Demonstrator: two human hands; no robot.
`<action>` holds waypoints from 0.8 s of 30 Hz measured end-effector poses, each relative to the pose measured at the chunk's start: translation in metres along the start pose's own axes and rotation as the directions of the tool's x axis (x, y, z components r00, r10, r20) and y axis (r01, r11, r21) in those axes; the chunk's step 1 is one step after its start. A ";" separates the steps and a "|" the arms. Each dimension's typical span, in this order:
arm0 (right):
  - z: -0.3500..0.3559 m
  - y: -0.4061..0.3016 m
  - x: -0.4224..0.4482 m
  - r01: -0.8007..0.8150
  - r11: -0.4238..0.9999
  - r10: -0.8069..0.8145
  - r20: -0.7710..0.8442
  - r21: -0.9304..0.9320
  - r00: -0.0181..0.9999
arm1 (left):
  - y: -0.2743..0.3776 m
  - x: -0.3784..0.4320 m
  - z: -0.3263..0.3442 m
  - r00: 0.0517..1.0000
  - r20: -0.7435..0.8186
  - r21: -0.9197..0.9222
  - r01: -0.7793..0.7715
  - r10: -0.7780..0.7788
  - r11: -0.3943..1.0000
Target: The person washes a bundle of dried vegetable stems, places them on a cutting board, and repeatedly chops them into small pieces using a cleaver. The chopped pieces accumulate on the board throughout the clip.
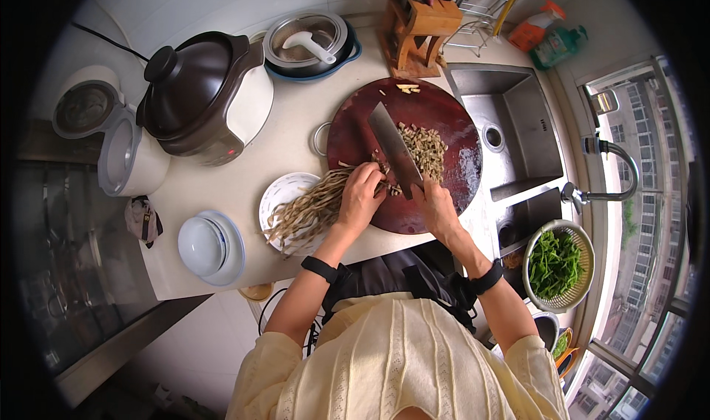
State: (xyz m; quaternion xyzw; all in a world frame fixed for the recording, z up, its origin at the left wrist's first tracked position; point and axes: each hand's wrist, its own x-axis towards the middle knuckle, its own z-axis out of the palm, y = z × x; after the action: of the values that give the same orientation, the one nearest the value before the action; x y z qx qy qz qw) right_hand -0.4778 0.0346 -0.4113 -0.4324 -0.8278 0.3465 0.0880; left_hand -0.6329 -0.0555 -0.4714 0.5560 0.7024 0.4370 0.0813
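My right hand (437, 205) grips the handle of a cleaver (395, 149), whose broad blade slants up and left over a round reddish-brown cutting board (355, 120). My left hand (361, 194) presses down a bundle of long, brownish, dried-looking vegetable strips (308, 210). The strips trail left off the board across a white patterned plate (270, 197). Their cut ends lie close to the blade, partly hidden by my fingers. Right of the cleaver is a heap of chopped pieces (426, 148). A few pale yellow slivers (407, 88) rest near the board's far edge.
Left stand a brown-lidded electric cooker (194, 87), a small open-lidded appliance (130, 151) and stacked bowls (205, 246). Behind are nested metal basins (304, 40) and a wooden knife block (424, 23). A steel sink (518, 120), faucet (610, 194) and basket of leafy greens (589, 270) are right.
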 end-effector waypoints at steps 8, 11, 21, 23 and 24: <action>0.036 -0.021 -0.004 -0.056 0.998 0.055 -0.064 -0.015 0.996 | 0.001 0.002 -0.005 0.998 0.052 -0.010 0.033 -0.032 0.999; 0.047 -0.020 0.021 -0.045 0.998 0.042 -0.072 -0.043 0.997 | 0.003 0.002 -0.006 0.998 0.054 0.011 0.025 -0.025 1.000; 0.036 -0.010 0.026 0.108 0.993 -0.110 -0.071 -0.043 0.991 | 0.003 0.000 -0.008 0.998 0.030 0.010 -0.054 0.054 0.998; 0.035 -0.013 0.018 0.033 0.997 -0.035 -0.026 -0.068 0.999 | 0.000 0.001 -0.009 0.997 0.032 0.004 -0.068 0.068 0.998; 0.036 -0.014 0.016 -0.019 0.996 0.018 -0.011 -0.091 1.000 | -0.001 0.001 -0.009 0.997 0.026 -0.003 -0.067 0.067 0.998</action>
State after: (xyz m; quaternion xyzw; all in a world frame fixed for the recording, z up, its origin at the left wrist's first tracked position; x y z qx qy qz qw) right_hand -0.5132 0.0238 -0.4313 -0.4453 -0.8383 0.3070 0.0692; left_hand -0.6394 -0.0597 -0.4659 0.5850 0.6818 0.4326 0.0763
